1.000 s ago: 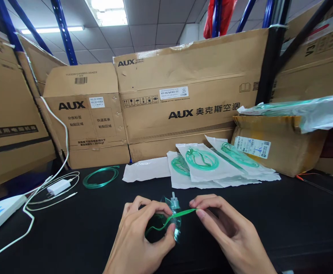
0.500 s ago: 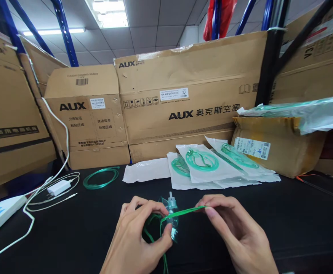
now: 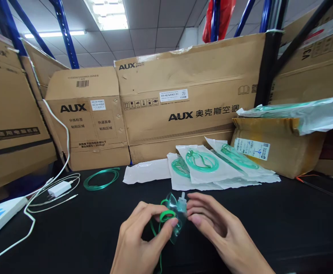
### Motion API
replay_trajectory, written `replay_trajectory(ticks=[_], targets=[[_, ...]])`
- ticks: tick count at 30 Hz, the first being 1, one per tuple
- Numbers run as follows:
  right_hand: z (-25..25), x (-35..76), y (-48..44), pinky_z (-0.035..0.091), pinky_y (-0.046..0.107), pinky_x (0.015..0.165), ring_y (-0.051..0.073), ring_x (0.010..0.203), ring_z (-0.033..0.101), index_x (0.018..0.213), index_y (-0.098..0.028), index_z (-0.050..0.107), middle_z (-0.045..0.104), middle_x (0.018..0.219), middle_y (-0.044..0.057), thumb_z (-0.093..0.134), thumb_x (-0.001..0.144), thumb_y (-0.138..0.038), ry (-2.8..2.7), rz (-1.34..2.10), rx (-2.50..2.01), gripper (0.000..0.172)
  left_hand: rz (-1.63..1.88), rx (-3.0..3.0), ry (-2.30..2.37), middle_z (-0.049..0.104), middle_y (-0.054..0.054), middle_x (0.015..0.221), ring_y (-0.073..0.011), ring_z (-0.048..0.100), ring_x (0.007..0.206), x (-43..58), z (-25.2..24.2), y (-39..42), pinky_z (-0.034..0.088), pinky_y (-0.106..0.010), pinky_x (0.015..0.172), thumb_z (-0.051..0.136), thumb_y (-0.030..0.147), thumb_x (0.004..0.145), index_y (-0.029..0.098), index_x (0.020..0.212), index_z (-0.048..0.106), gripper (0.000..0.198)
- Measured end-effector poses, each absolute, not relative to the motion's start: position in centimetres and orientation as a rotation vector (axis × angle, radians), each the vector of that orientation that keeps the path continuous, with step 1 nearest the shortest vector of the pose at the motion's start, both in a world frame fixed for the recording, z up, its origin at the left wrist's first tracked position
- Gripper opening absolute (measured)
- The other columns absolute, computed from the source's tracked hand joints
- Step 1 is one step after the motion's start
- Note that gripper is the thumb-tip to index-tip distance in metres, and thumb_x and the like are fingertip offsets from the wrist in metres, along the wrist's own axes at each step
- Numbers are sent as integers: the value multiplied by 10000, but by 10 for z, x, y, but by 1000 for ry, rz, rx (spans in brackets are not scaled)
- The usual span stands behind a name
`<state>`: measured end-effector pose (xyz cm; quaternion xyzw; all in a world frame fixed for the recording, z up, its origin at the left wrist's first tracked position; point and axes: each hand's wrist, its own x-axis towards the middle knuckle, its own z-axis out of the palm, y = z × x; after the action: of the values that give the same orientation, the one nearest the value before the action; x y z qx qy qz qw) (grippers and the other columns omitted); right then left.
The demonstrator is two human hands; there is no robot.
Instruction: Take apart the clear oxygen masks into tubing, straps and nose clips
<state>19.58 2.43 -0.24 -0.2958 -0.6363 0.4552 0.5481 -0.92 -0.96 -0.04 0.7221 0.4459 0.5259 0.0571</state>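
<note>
My left hand [image 3: 151,232] pinches a green elastic strap [image 3: 166,216] between thumb and forefinger, with a small loop standing up from the grip. A clear green-tinted oxygen mask [image 3: 178,224] hangs just behind those fingertips, tilted, its pale connector [image 3: 182,201] pointing up. Part of the mask is hidden by my left fingers. Loose strap trails down below the hand. My right hand [image 3: 215,222] is close to the mask's right side, fingers loosely bent and thumb apart, nothing visible in them. Whether its fingertips touch the mask is hard to make out.
Several white packages with green tubing [image 3: 202,161] lie at the back of the black table. A coiled green tube [image 3: 101,179] sits left, near a white charger [image 3: 59,188] and a power strip [image 3: 3,217]. Cardboard boxes [image 3: 180,125] stand behind; another box [image 3: 280,148] is right.
My right hand has let go of the strap's stretched end and come nearer the mask. The strap now curls in a loop at my left fingers, and the mask has shifted right and tilted.
</note>
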Motion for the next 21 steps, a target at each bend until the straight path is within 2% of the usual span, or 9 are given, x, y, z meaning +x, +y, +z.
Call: replay_trajectory(ticks=[3,5,8,11,14,16,18,21], targets=[[1,188,26,629,303,931,209,968,780,1049,-256,737,795,1002,31,858,823,-511,-1505,1328,-648,362,1582,2059,1241,772,57,919,-149,732,830,-1,-4,-11,539,-240,796,723,242,955,296,992,704,68],[4,187,26,621,303,935,213,997,779,1023,-258,726,795,1030,28,883,794,-512,-1456,1391,-612,376,1532,1949,1229,790,60,930,-154,754,855,1,-4,-11,541,-234,796,746,255,928,300,1065,664,166],[8,192,26,598,284,959,200,1068,759,1052,-278,705,776,1126,22,861,835,-484,-1424,1331,-600,337,1339,1905,1244,779,62,858,-140,727,706,-6,-2,-8,529,-226,703,770,297,910,294,1200,593,340],[15,205,29,584,298,988,209,1135,739,1117,-304,686,740,1242,25,800,901,-477,-1434,1247,-633,300,1113,2149,1335,731,62,756,-140,639,623,-26,3,-5,503,-258,703,725,368,956,296,1154,661,220],[22,219,33,547,335,1067,258,1289,662,1175,-317,687,704,1338,39,797,886,-519,-1383,1144,-720,369,955,2415,1478,719,35,766,-179,642,734,-53,11,-5,483,-310,786,699,392,978,297,964,739,105],[24,227,35,494,353,1137,284,1424,546,1207,-320,690,679,1398,47,822,842,-553,-1315,1098,-789,453,892,2503,1511,735,22,828,-204,640,828,-69,17,-8,482,-334,827,686,376,991,295,933,744,115],[23,232,37,478,374,1160,301,1480,480,1258,-319,675,649,1457,57,837,818,-564,-1292,1128,-841,529,803,2579,1486,759,19,914,-219,621,922,-82,23,-12,482,-345,865,669,375,1011,298,956,735,115],[17,233,39,509,412,1138,321,1415,556,1286,-282,666,652,1457,89,861,786,-560,-1399,1213,-867,604,588,2646,1445,764,31,1051,-209,615,1000,-93,30,-16,447,-382,1003,631,412,1042,309,1000,721,143]])
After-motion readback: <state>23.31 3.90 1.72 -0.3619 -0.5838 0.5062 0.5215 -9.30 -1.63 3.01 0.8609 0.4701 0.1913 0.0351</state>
